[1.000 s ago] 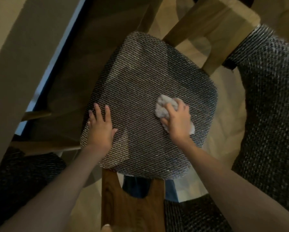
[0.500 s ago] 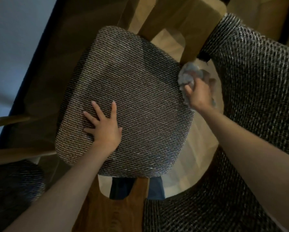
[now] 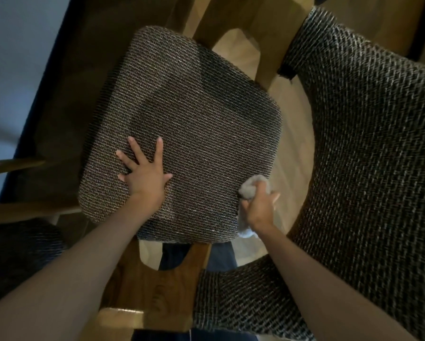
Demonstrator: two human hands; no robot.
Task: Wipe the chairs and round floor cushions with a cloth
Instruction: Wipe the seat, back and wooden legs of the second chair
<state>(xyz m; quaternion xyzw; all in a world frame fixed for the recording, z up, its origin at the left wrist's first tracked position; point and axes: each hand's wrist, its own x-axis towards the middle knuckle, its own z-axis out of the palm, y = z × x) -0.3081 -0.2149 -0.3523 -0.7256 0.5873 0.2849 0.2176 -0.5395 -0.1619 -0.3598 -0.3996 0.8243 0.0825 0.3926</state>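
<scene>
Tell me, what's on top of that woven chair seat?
The left hand lies flat on the seat, fingers spread. The right hand holds a cloth at the seat's edge. Whatever lies beneath the palm is hidden.

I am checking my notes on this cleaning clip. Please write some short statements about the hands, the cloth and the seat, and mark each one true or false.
1. The left hand lies flat on the seat cushion with its fingers spread. True.
2. The right hand holds a crumpled cloth. True.
3. The cloth is in the middle of the seat cushion. False: it is at the cushion's right edge, near the corner closest to the person.
4. The left hand holds a spray bottle. False: it holds nothing and only rests on the fabric.
5. The seat cushion is covered in a dark woven fabric with light threads. True.
</scene>
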